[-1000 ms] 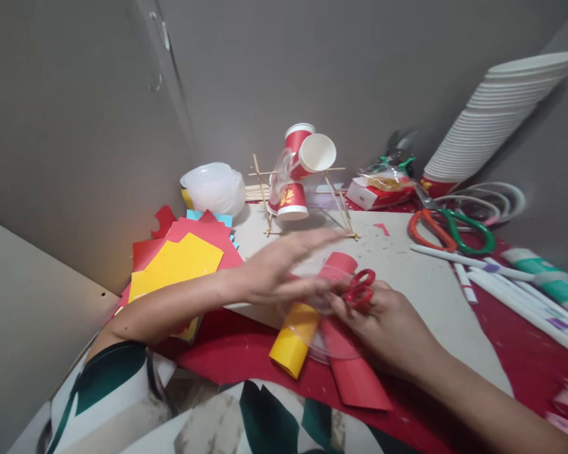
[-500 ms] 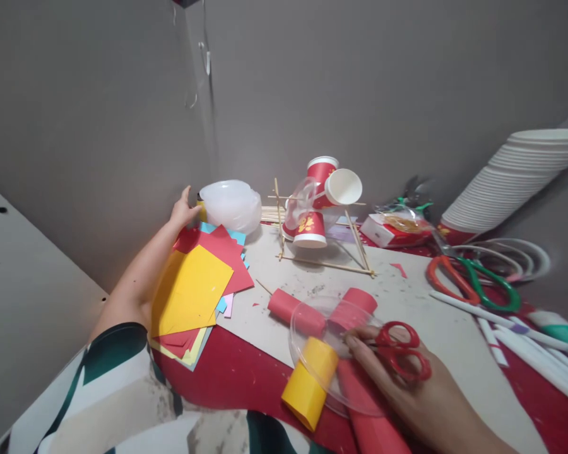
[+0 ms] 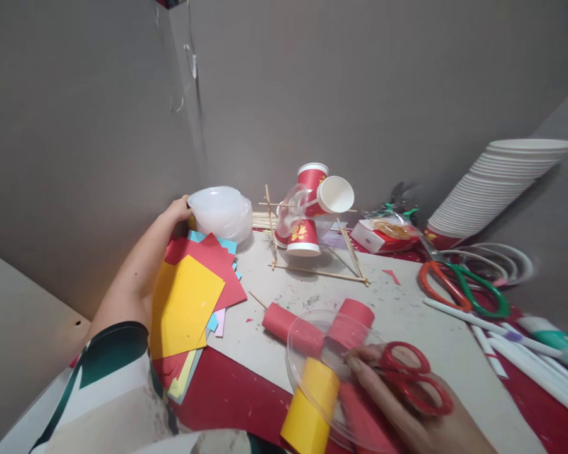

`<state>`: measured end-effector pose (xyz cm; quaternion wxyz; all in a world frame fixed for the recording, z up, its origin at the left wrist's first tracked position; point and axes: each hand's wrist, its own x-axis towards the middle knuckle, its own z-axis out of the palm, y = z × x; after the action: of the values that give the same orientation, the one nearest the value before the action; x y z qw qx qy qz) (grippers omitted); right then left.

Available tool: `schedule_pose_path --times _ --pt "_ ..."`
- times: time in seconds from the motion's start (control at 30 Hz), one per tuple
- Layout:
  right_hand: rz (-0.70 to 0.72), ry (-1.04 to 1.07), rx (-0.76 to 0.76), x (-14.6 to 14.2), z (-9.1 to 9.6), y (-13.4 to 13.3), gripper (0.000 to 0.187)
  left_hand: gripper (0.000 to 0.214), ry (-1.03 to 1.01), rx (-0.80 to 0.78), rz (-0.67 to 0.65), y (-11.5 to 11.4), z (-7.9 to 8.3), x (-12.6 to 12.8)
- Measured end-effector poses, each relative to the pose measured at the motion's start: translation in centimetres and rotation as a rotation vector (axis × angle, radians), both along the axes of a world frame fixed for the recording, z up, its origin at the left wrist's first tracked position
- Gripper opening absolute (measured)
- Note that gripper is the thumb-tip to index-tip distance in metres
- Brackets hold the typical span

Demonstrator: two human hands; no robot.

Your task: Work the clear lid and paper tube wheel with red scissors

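My right hand [image 3: 397,410] holds red-handled scissors [image 3: 394,373], their blades mostly hidden by the fingers. Its thumb and forefinger pinch at the middle of a clear plastic disc [image 3: 335,350]. Around that disc sit red paper tubes [image 3: 291,328] and a yellow paper tube [image 3: 311,407]; a thin stick shows beyond the left red tube. Far to the left, my left hand [image 3: 176,210] reaches past a pile of coloured paper [image 3: 189,302]. Its fingers curl around a small item beside the stacked translucent bowls [image 3: 222,214]; only a yellowish bit shows.
A stick frame [image 3: 319,272] carrying red paper cups [image 3: 303,236] stands at the back. To the right are orange-and-green scissors [image 3: 478,296], a leaning stack of paper cups [image 3: 487,189], white rolled tubes [image 3: 534,362] and a small red-and-white box [image 3: 383,236]. Grey walls close in behind and left.
My left hand's spread fingers have closed around the small item by the bowls. The scissors have tilted down to the right in my right hand. The view has shifted slightly.
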<state>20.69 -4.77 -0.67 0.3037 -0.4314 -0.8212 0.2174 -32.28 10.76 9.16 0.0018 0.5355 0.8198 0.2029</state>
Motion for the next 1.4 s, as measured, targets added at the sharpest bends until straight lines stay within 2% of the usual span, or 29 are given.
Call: schedule_pose_path --times 0.17,0.33,0.47,0.6,0.73,0.87,1.0,1.13,1.33,1.4 --pt "-0.03 0.057 0.003 -0.4 -0.3 0.1 0.025 0.039 -0.044 0.051 0.052 -0.4 -0.3 0.3" --pt "0.002 0.005 -0.022 -0.4 0.4 0.0 0.023 0.038 -0.084 0.17 0.143 -1.8 -1.6 1.9" --pt "-0.013 -0.002 -0.011 -0.3 0.0 0.0 0.025 0.038 -0.088 0.293 0.228 -2.9 -2.1 3.1" --pt "-0.002 0.001 0.004 -0.2 -0.1 0.0 0.024 0.044 -0.073 0.416 0.261 -4.8 -1.2 4.0" --pt "0.002 0.019 0.018 -0.2 -0.1 -0.1 0.024 0.054 -0.039 0.515 0.216 -8.1 0.6 5.3" --pt "0.022 0.035 0.009 -0.1 -1.1 0.0 0.026 0.051 -0.007 0.585 0.102 -12.2 2.4 7.3" --pt "0.038 0.044 0.02 0.2 -1.7 0.1 0.029 0.051 -0.015 0.646 -0.05 -16.3 3.5 10.7" --pt "0.073 0.006 0.041 -0.1 -0.6 -0.1 0.03 0.052 -0.001 0.742 -0.338 -19.6 3.7 15.8" --pt "0.118 0.025 0.086 -0.7 0.8 -0.6 0.03 0.06 0.105 0.742 -0.735 -23.4 3.8 23.5" --pt "0.112 0.029 0.079 -0.8 0.9 -0.7 0.03 0.061 0.06 0.707 -0.862 -24.1 4.0 25.3"
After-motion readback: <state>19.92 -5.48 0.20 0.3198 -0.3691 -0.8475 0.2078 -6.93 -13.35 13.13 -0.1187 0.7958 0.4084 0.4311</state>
